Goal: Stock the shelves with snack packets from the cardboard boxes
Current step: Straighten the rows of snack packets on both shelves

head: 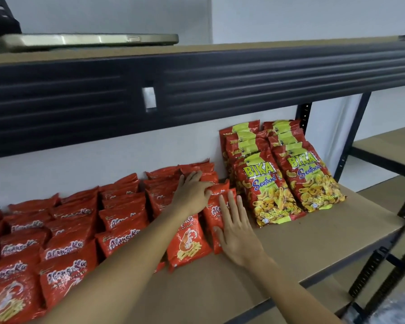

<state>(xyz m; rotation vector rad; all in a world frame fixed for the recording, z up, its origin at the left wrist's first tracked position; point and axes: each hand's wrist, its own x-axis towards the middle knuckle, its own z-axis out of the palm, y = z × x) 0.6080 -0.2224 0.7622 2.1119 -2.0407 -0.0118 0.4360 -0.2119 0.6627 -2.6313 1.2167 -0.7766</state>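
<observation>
Shelf unit [290,249]: I see a brown board on a dark metal frame, its upper beam [197,90] crossing the view from left to right. On the top board, far left, lies a phone [87,41], flat, its edge facing me.

Red Alang-Ku packets [119,220]: leaning rows fill the left and middle of the shelf, running from the near edge to the far wall.

BIKA Seafood packets [288,178]: two leaning rows stand to the right, just beside the red packets.

Left hand [192,190]: it reaches over the red rows; its fingers [197,175] are spread across the far packets, and the thumb and a finger pinch the top edge of the rightmost red packet [214,213].

Right hand [237,235]: flat, fingers [232,206] straight and together, pressing the face of that same packet, palm heel near the bare board.
</observation>
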